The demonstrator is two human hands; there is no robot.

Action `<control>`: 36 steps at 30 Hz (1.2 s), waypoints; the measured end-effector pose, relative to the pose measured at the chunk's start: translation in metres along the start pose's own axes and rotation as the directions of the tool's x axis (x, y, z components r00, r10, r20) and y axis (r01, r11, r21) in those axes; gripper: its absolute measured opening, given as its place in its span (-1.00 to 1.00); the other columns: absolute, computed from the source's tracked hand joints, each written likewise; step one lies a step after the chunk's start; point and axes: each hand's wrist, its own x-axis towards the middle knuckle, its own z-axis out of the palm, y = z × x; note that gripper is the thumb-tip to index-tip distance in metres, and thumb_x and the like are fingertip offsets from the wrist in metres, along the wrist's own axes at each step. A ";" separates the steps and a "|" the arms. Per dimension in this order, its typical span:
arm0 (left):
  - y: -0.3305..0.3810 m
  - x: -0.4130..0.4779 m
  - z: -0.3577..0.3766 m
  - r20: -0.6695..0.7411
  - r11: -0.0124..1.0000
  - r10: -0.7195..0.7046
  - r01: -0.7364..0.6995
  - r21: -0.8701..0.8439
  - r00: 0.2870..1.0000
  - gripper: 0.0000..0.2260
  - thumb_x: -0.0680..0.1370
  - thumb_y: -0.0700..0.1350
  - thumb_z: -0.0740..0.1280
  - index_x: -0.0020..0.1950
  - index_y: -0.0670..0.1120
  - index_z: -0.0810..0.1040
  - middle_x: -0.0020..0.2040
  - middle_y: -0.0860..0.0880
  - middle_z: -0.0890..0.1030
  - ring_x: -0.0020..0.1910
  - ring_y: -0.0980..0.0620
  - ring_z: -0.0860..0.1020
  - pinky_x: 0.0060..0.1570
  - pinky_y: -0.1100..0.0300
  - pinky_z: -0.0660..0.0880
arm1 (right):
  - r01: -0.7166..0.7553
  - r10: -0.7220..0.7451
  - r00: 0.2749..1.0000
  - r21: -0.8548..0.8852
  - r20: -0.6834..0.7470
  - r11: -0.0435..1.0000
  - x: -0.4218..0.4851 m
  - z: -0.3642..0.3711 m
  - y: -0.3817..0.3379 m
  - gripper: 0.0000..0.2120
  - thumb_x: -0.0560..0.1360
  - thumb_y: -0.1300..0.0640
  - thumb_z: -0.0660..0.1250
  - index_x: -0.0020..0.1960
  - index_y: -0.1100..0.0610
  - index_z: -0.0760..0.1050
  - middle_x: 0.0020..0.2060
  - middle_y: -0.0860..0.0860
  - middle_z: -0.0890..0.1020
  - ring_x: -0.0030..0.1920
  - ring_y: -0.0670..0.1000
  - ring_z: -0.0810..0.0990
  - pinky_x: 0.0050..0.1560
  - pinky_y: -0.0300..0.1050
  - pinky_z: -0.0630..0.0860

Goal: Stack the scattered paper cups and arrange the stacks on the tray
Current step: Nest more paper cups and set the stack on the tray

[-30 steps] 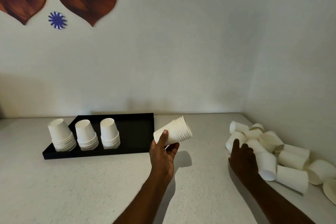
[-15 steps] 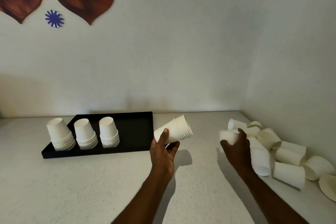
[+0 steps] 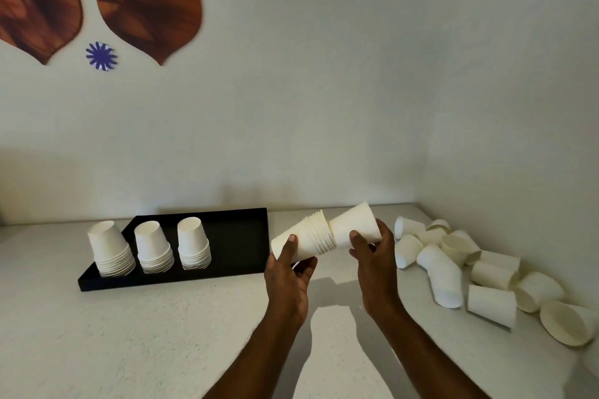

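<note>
The person is building what looks like a fourth stack, and I'd say the step in hand is nesting one more cup. The left hand is gripping the held stack near its closed end, thumb on top and fingers curled beneath. The stack is lying almost level in the air, rims pointing toward the other hand. The right hand is pinching a single cup between thumb and fingers and is pressing its narrow base against the stack's open mouth. The cup is sitting slightly tilted and doesn't look fully seated.

Just beyond the right hand, on its outer side, the loose cups are lying in a heap on the counter. Off to the far side of the left hand, the tray is carrying three finished stacks, rims down, with bare space at the end nearest that hand.

To my eye the next move is calling for lining the cup's axis up with the stack and sliding it home while the left hand braces. Plenty of cups are waiting after that.
</note>
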 end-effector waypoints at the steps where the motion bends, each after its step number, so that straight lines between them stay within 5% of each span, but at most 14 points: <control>1: -0.001 0.000 -0.001 0.001 1.000 -0.005 0.004 0.012 1.000 -0.65 0.50 -0.18 0.40 0.23 0.00 0.40 0.14 -0.15 0.52 0.10 -0.18 0.58 -0.03 -0.05 0.61 | 0.007 -0.007 1.000 -0.012 -0.007 1.000 0.000 -0.001 -0.001 -0.42 0.50 0.14 0.38 0.44 0.05 0.22 0.27 0.09 0.46 0.21 0.08 0.50 0.24 0.11 0.51; 6: -0.010 0.000 -0.001 0.049 0.999 -0.033 0.031 0.033 0.998 -0.61 0.50 -0.18 0.40 0.28 -0.02 0.40 0.16 -0.17 0.52 0.12 -0.21 0.57 -0.06 -0.03 0.63 | 0.055 -0.055 0.998 -0.082 0.009 0.995 0.006 -0.008 -0.007 -0.44 0.49 0.15 0.39 0.41 0.04 0.23 0.26 0.07 0.46 0.20 0.07 0.51 0.19 0.07 0.55; 11: -0.027 -0.004 0.003 0.143 0.988 -0.154 0.153 0.020 0.978 -0.61 0.42 -0.13 0.43 0.22 -0.05 0.44 0.19 -0.24 0.53 0.15 -0.25 0.58 0.03 -0.06 0.61 | 0.099 -0.055 0.986 -0.277 0.160 0.956 0.005 -0.020 -0.003 -0.42 0.51 -0.03 0.34 0.45 -0.01 0.18 0.29 -0.01 0.39 0.14 -0.11 0.46 -0.08 -0.42 0.46; 14: -0.040 -0.011 0.011 0.181 0.970 -0.224 0.237 -0.054 0.958 -0.55 0.40 -0.09 0.43 0.26 -0.13 0.45 0.17 -0.30 0.57 0.09 -0.24 0.63 -0.01 -0.04 0.63 | 0.159 -0.038 0.948 -0.367 0.316 0.917 -0.004 -0.031 0.005 -0.17 0.39 -0.31 0.25 0.52 -0.03 0.02 0.41 -0.02 0.25 0.31 -0.10 0.33 0.04 -0.48 0.38; 16: -0.051 -0.014 0.015 0.205 0.965 -0.248 0.260 -0.036 0.947 -0.53 0.41 -0.04 0.41 0.28 -0.14 0.46 0.08 -0.27 0.64 0.02 -0.19 0.66 -0.09 0.01 0.64 | 0.165 -0.030 0.933 -0.352 0.359 0.921 -0.012 -0.042 0.008 0.00 0.32 -0.36 0.36 0.53 -0.12 -0.15 0.43 -0.12 0.21 0.38 -0.14 0.28 0.23 -0.36 0.34; 19: -0.073 -0.024 0.022 0.304 0.930 -0.350 0.368 -0.003 0.886 -0.54 0.45 -0.02 0.37 0.30 -0.17 0.48 0.05 -0.26 0.66 0.00 -0.19 0.66 -0.10 0.02 0.64 | 0.087 -0.041 0.970 -0.187 0.240 0.978 -0.019 -0.062 0.015 0.15 0.24 0.00 0.60 0.50 -0.24 -0.18 0.30 -0.34 0.33 0.26 -0.30 0.45 0.09 -0.37 0.49; 21: -0.091 -0.035 0.030 0.404 0.885 -0.430 0.465 0.012 0.807 -0.56 0.54 -0.02 0.32 0.34 -0.22 0.46 0.20 -0.31 0.59 0.16 -0.26 0.59 0.08 -0.08 0.59 | 0.091 -0.075 0.992 -0.160 0.103 0.983 -0.022 -0.080 0.020 -0.03 0.25 0.27 0.59 0.46 -0.15 0.12 0.21 -0.28 0.47 0.20 -0.25 0.53 -0.02 -0.39 0.53; 23: -0.110 -0.044 0.039 0.470 0.860 -0.480 0.503 0.086 0.741 -0.58 0.58 -0.01 0.29 0.37 -0.21 0.44 0.28 -0.31 0.53 0.27 -0.27 0.52 0.19 -0.11 0.53 | 0.099 -0.113 0.992 -0.225 -0.050 0.969 -0.027 -0.097 0.019 -0.32 0.27 0.30 0.58 0.22 -0.19 0.43 0.06 -0.23 0.62 0.14 -0.15 0.60 0.01 -0.29 0.57; 25: -0.126 -0.047 0.048 0.444 0.825 -0.563 0.501 0.261 0.697 -0.54 0.55 0.09 0.33 0.35 -0.15 0.47 0.24 -0.27 0.58 0.23 -0.23 0.56 0.15 -0.09 0.54 | 0.097 -0.138 0.977 -0.238 -0.162 0.966 -0.029 -0.119 0.012 -0.43 0.29 0.26 0.57 0.12 -0.24 0.50 -0.02 -0.22 0.66 0.05 -0.16 0.64 -0.02 -0.23 0.60; 28: -0.145 -0.042 0.064 0.238 0.709 -0.623 0.409 0.575 0.746 -0.52 0.48 0.26 0.32 0.17 -0.10 0.55 0.08 -0.18 0.67 0.04 -0.14 0.66 -0.05 -0.01 0.62 | 0.093 -0.254 0.902 -0.417 -0.350 0.904 -0.034 -0.155 -0.002 -0.45 0.31 0.17 0.57 0.18 -0.13 0.41 0.01 -0.25 0.59 0.04 -0.22 0.58 -0.07 -0.40 0.49; 30: -0.156 -0.035 0.077 0.162 0.668 -0.515 0.275 0.692 0.842 -0.62 0.51 0.23 0.32 0.03 -0.08 0.58 -0.02 -0.14 0.66 -0.06 -0.10 0.65 -0.10 -0.01 0.63 | -0.055 -0.294 0.846 -0.621 -0.445 0.782 -0.040 -0.178 -0.003 -0.43 0.33 0.14 0.54 0.24 0.01 0.35 0.08 -0.10 0.52 0.08 -0.09 0.55 -0.02 -0.27 0.48; 33: -0.177 -0.017 0.096 0.331 0.480 -0.294 -0.161 0.862 0.897 -0.73 0.54 0.07 0.34 -0.08 -0.14 0.59 -0.01 -0.21 0.65 -0.04 -0.16 0.61 0.01 -0.06 0.54 | -0.347 -0.170 0.876 -0.835 -0.451 0.427 -0.046 -0.208 0.001 -0.36 0.44 0.01 0.43 0.39 0.15 0.22 0.27 0.12 0.42 0.24 0.09 0.47 0.20 -0.07 0.47; 36: -0.204 0.006 0.109 0.578 0.157 -0.229 -0.557 0.816 0.783 -0.67 0.57 -0.05 0.32 0.28 -0.19 0.53 0.23 -0.13 0.59 0.20 -0.07 0.53 0.19 0.16 0.40 | -0.439 -0.019 0.888 -0.858 -0.460 0.265 -0.052 -0.224 -0.004 -0.41 0.54 -0.02 0.27 0.45 0.14 0.11 0.37 0.06 0.34 0.36 0.03 0.35 0.38 -0.08 0.32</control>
